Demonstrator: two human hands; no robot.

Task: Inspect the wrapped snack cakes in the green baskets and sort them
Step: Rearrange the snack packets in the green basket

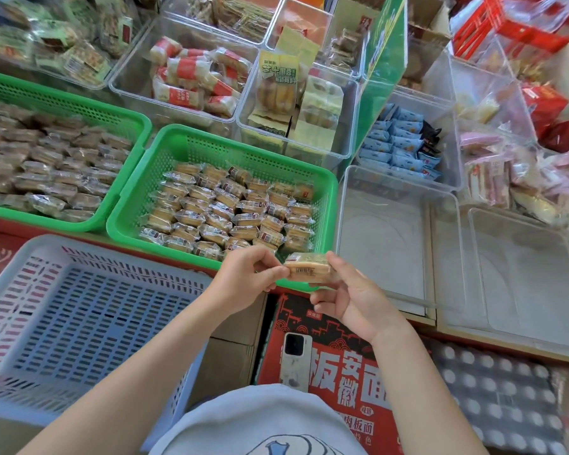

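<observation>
Pale blue-grey T-shirt [260, 418], dark blue and white print on front; forearms bare.

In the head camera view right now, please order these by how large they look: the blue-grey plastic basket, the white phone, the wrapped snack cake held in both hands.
1. Blue-grey plastic basket, though it lies near the camera.
2. White phone.
3. Wrapped snack cake, pinched between the left hand and right hand.

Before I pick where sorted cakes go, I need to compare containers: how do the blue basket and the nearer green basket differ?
The blue basket holds no cakes, while the nearer green basket carries rows of wrapped snack cakes. The blue basket has long slotted openings; the green basket has small perforations. The blue basket sits closer to the person, left of the green one. Both are rectangular plastic baskets with open tops.
</observation>
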